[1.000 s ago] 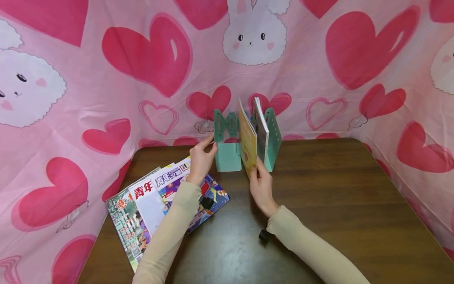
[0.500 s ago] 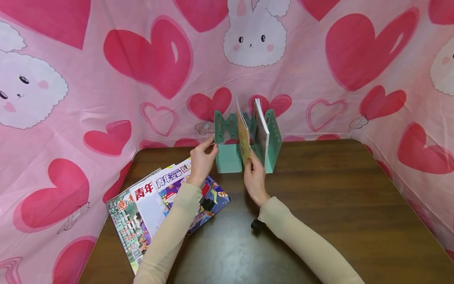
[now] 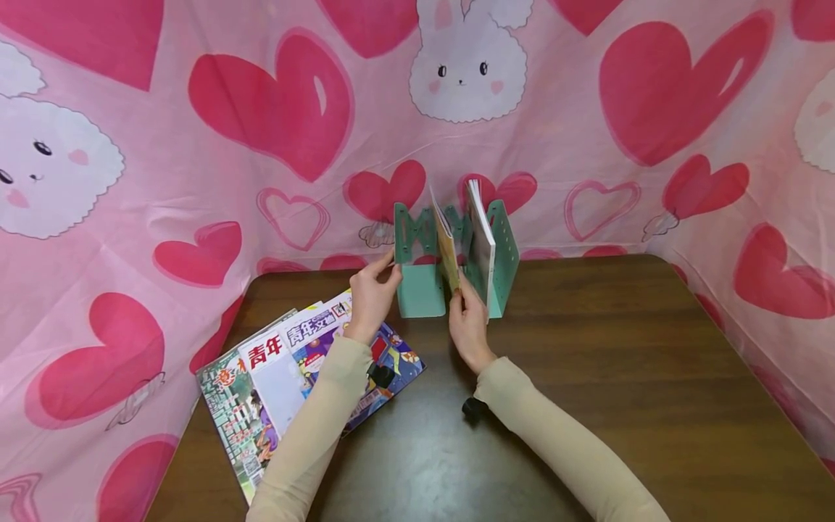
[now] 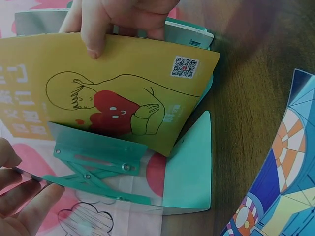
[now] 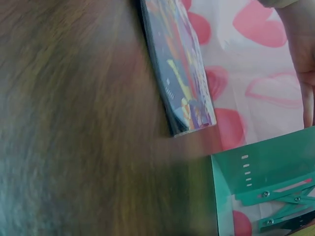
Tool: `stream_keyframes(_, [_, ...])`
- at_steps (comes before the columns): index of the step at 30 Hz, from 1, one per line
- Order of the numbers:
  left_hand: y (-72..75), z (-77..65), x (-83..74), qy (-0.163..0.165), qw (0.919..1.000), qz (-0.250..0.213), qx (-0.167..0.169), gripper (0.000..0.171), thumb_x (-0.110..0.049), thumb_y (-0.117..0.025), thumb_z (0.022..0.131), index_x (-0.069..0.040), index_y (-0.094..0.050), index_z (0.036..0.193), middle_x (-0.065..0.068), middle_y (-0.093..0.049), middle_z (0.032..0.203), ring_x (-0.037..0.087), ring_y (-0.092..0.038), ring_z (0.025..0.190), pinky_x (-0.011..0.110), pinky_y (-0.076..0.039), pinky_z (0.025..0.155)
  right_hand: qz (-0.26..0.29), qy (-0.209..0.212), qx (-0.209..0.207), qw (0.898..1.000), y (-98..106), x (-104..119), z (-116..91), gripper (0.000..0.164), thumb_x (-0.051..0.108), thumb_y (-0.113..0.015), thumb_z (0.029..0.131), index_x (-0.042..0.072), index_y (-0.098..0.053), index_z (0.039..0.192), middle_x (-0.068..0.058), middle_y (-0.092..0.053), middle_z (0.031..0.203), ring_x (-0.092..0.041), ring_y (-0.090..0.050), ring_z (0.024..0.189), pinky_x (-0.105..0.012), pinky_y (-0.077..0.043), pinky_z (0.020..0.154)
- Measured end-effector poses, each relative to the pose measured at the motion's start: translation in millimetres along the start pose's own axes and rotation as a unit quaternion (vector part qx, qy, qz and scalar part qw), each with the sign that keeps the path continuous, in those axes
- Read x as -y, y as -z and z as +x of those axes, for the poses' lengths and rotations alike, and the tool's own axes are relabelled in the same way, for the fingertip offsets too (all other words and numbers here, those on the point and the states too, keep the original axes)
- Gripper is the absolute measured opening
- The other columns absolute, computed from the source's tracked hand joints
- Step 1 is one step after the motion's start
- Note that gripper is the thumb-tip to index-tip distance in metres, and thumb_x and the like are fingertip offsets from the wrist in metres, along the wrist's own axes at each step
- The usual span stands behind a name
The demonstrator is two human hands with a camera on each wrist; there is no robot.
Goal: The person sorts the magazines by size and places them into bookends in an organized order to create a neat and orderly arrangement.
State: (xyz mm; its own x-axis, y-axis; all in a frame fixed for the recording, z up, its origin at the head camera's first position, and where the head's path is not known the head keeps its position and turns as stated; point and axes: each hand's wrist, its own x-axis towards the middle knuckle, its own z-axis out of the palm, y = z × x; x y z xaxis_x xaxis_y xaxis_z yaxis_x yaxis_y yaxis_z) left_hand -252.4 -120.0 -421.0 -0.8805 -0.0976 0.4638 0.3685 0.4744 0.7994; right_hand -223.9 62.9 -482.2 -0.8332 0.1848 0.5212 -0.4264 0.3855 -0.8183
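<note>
Yellow-covered paper magazine [image 4: 120, 81], pinched in right hand [image 3: 468, 330], has shifted toward left hand [image 3: 370, 299], which pinches the green metal folding bookrack [image 3: 420, 291]'s end plate, widening the gap to the white-edged standing magazine [image 3: 481, 235].

The head view looks forward and down over the counter [image 3: 620, 362] from the farthest back, taking in the green rack [image 3: 420, 290]. The left wrist view, turned sideways, faces rightward from close by, across the rack to the yellow magazine [image 4: 113, 88]. The right wrist view, somewhat blurred, seems to face leftward. Both wrist views share the rack's crossed braces [image 4: 87, 176].
</note>
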Motion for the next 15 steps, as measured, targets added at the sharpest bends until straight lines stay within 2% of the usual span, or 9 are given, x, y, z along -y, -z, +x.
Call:
stream_keyframes(6, [0.0, 0.3, -0.8, -0.001, 1.0000, 0.005, -0.003, 0.040, -0.013, -0.070, 0.098, -0.009, -0.068, 0.137, 0.010, -0.072, 0.129, 0.024, -0.068, 0.120, 0.043, -0.056, 0.098, -0.014, 0.010, -0.003, 1.000, 0.7, -2.3, 1.7, 0.048, 0.000, -0.052, 0.102, 0.002, -0.054, 0.150, -0.023, -0.061, 0.143, -0.040, -0.062, 0.124, -0.057, -0.051, 0.101])
stream_keyframes(10, [0.7, -0.8, -1.1, 0.004, 1.0000, 0.004, 0.003, 0.041, -0.014, -0.070, 0.098, -0.012, -0.067, 0.139, 0.008, -0.071, 0.131, 0.021, -0.068, 0.119, 0.034, -0.058, 0.084, -0.017, 0.007, 0.004, 1.000, 1.4, -2.6, 0.8, 0.049, 0.001, -0.053, 0.102, 0.003, -0.054, 0.151, -0.021, -0.062, 0.143, -0.038, -0.061, 0.126, -0.056, -0.051, 0.102])
stream_keyframes(13, [1.2, -1.4, -1.2, 0.006, 1.0000, 0.006, 0.005, 0.041, -0.014, -0.070, 0.099, -0.012, -0.067, 0.140, 0.006, -0.070, 0.133, 0.019, -0.069, 0.114, 0.028, -0.053, 0.070, -0.009, 0.005, 0.015, 1.000, 1.7, -2.3, -0.2, 0.049, 0.000, -0.054, 0.103, 0.005, -0.054, 0.151, -0.019, -0.061, 0.145, -0.035, -0.060, 0.129, -0.054, -0.050, 0.105])
stream_keyframes(15, [1.2, -1.1, -1.2, 0.003, 1.0000, 0.007, 0.003, 0.041, -0.013, -0.070, 0.098, -0.011, -0.067, 0.139, 0.007, -0.070, 0.132, 0.020, -0.069, 0.113, 0.029, -0.054, 0.072, -0.004, 0.006, 0.021, 1.000, 1.5, -2.1, -0.6, 0.048, 0.000, -0.054, 0.103, 0.006, -0.054, 0.151, -0.019, -0.061, 0.145, -0.035, -0.060, 0.130, -0.053, -0.050, 0.105])
